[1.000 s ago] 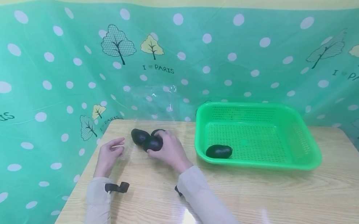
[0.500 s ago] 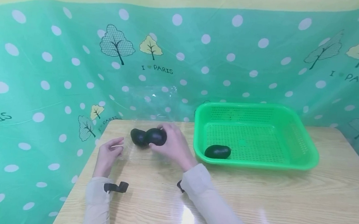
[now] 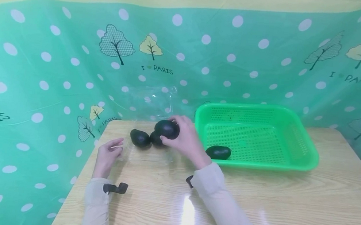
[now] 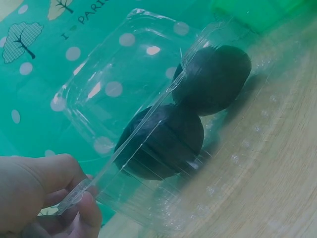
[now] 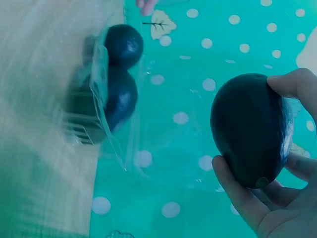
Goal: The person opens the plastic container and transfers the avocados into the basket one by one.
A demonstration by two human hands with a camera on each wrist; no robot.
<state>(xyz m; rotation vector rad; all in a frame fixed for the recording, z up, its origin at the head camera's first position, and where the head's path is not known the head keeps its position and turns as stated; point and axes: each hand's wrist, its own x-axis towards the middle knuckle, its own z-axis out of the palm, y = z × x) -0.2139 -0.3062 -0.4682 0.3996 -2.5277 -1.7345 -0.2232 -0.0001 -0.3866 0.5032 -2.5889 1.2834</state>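
Observation:
My right hand (image 3: 189,139) grips a dark avocado (image 5: 250,129) between thumb and fingers, raised over the right side of a clear plastic clamshell box (image 4: 143,124). Two more avocados lie inside the box, one at the left (image 3: 140,138) and one partly hidden behind the held avocado (image 3: 156,138). The box's lid (image 4: 119,79) stands tipped up at the back. At the near left edge of the box, my left hand (image 3: 107,156) pinches the rim between thumb and fingers, as the left wrist view shows.
A green perforated basket (image 3: 313,155) stands right of the box, with one avocado (image 3: 218,152) in its near left corner. The wooden table (image 3: 289,204) runs back to a green dotted curtain (image 3: 258,36) hanging behind it and on the left.
My right hand has lifted an avocado out from beside the others and carried it up and to the right. My left hand has stayed at the box's edge.

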